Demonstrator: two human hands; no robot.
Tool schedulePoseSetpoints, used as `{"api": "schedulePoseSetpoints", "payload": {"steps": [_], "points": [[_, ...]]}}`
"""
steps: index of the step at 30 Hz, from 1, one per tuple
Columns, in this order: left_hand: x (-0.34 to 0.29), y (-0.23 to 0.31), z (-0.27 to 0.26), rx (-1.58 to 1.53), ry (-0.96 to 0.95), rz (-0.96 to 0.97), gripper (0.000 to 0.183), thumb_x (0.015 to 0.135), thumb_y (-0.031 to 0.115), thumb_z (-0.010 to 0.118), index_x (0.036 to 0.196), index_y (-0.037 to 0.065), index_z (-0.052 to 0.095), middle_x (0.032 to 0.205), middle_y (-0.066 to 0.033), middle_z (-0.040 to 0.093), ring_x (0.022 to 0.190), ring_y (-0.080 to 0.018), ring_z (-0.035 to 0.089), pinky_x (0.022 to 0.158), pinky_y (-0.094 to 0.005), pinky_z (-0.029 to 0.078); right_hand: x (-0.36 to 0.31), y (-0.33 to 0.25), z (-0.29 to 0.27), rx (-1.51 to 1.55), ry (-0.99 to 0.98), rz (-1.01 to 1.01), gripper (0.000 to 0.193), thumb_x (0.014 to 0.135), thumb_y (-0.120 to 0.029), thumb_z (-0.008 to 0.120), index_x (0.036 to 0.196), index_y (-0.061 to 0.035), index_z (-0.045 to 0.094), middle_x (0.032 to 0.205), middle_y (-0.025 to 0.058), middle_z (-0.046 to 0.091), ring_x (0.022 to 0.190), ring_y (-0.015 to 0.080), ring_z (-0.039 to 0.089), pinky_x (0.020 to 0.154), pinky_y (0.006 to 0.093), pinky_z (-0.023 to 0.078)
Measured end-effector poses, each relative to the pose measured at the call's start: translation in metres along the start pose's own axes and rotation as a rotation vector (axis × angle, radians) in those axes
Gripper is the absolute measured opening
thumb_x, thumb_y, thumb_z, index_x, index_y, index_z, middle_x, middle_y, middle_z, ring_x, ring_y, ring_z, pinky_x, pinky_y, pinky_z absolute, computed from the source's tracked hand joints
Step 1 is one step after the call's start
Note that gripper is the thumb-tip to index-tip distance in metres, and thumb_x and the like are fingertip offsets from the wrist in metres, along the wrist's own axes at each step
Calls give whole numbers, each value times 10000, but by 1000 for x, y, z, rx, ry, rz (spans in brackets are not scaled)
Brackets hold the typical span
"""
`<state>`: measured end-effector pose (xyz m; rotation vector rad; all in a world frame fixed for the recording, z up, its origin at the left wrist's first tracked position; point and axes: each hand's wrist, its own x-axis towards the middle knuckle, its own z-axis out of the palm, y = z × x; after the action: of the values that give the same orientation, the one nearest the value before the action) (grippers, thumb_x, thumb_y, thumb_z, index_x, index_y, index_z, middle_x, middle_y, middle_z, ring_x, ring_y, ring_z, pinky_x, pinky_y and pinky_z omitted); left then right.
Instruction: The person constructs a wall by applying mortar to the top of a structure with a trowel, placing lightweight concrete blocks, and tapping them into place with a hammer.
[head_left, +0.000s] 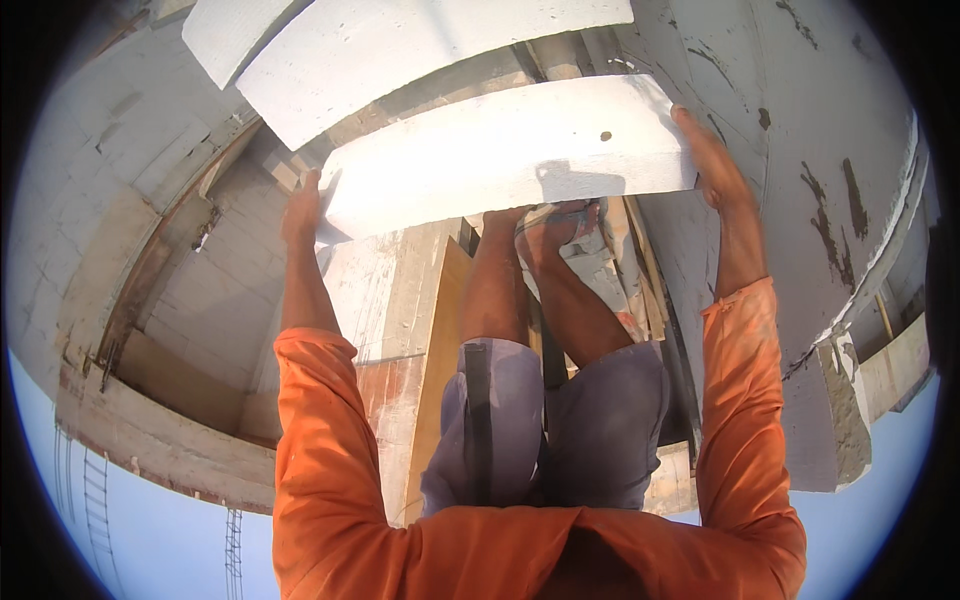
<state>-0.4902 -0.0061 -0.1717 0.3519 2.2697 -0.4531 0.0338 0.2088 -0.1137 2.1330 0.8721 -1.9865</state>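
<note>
A long white block [490,150], like a lightweight concrete block, is held level in front of me by both hands. My left hand [301,210] grips its left end, thumb up at the corner. Around its right end my right hand [712,165] is closed, with the thumb near the top corner. The block's face has a small dark hole toward the right, and a shadow falls on its lower edge. Just beyond it lies another white block [420,62], with a further white block [235,35] beside that one on the left. Most of my fingers are hidden behind the held block.
A grey wall [810,130] with dark mortar smears rises close on my right. Below my legs are boards [437,350] and a concrete ledge [400,290]. To the left, a recessed opening [205,320] drops between block walls. Rebar columns [97,500] stand against the sky.
</note>
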Motion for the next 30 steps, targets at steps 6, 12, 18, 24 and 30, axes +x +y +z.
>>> {"api": "schedulePoseSetpoints", "payload": {"steps": [6, 12, 18, 24, 30], "points": [[5, 17, -13, -103, 348, 168, 740, 833, 636, 463, 1298, 68, 553, 1330, -194, 526, 1274, -352, 442, 1037, -498, 332, -11, -40, 48, -700, 508, -311, 837, 795, -524, 623, 1434, -47, 365, 1358, 222, 439, 1344, 329, 355, 1069, 524, 275], [-111, 50, 13, 149, 328, 961, 982, 644, 549, 762, 1442, 186, 320, 1405, -158, 377, 1327, -362, 318, 1026, -605, 259, -46, -32, 111, -1227, 142, -959, 885, 714, -435, 717, 1466, -179, 325, 1268, 145, 505, 1359, 342, 315, 1005, 630, 263], [-118, 65, 32, 476, 345, 946, 947, 616, 281, 834, 1414, 247, 325, 1376, -148, 379, 1319, -344, 337, 957, -702, 247, -26, -29, 127, -1338, 298, -1144, 602, 772, -93, 616, 1353, -150, 471, 1071, 87, 576, 1092, 314, 508, 883, 501, 345], [-122, 61, 25, 515, 340, 978, 858, 678, 216, 775, 1414, 270, 336, 1328, -142, 430, 1253, -334, 417, 911, -664, 311, -41, -28, 129, -1375, 248, -972, 565, 678, -2, 675, 1189, -153, 486, 1103, 16, 550, 1036, 216, 500, 916, 451, 350], [-140, 63, 12, 596, 207, 929, 837, 685, 217, 768, 1404, 315, 349, 1244, -78, 483, 1217, -281, 443, 936, -623, 336, -74, -7, 135, -1316, 302, -918, 590, 686, -51, 691, 1227, -165, 487, 1082, 17, 537, 1043, 220, 500, 926, 462, 346]]}}
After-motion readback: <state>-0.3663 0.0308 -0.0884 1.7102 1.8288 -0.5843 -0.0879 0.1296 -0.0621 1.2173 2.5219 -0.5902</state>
